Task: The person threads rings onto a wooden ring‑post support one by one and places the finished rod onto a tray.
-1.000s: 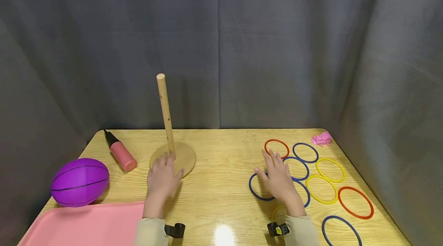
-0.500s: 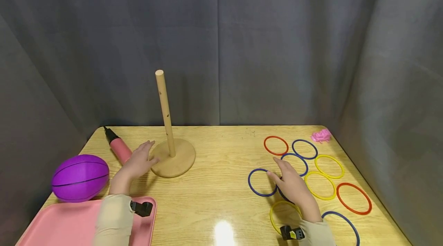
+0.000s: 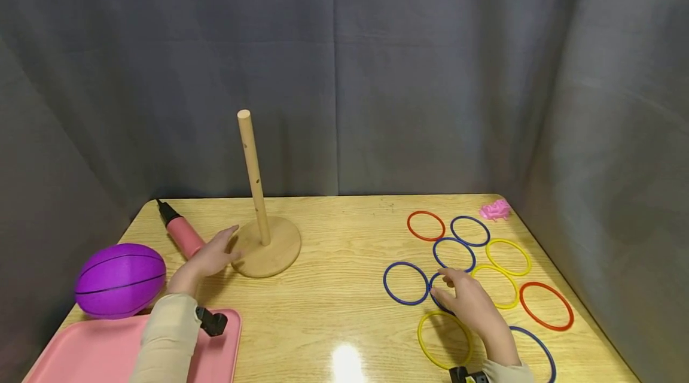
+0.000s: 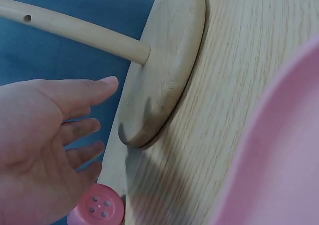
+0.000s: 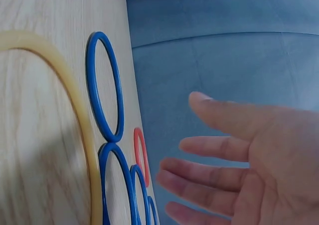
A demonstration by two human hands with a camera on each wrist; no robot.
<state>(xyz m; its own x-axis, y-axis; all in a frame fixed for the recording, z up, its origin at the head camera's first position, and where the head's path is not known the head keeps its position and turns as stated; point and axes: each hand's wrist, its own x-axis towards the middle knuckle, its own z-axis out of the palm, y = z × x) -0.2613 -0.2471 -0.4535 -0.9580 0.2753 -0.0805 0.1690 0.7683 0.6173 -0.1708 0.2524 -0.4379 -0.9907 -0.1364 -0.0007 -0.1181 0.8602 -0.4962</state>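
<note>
My left hand [image 3: 211, 256] hovers at the left side of a round wooden base [image 3: 282, 251] with an upright wooden peg [image 3: 253, 176]. Its fingers are loosely extended and hold nothing; in the left wrist view the thumb [image 4: 94, 91] points toward the base. My right hand [image 3: 470, 305] is above the rings on the right, with relaxed fingers and nothing in its grasp. Under it lies a blue ring [image 3: 432, 292], partly hidden by the hand. Close by are another blue ring [image 3: 385, 287] and a yellow ring [image 3: 420, 335].
Several more rings lie rightward, including a red ring [image 3: 409, 228] and a second red ring [image 3: 572, 314]. A pink toy [image 3: 495, 209] sits at the back right. On the left are a hand pump [image 3: 184, 236], a purple ball [image 3: 121, 281] and a pink tray [image 3: 91, 350].
My left hand has moved left, from in front of the peg to beside its base. My right hand has drawn back toward me and to the right over the rings.
</note>
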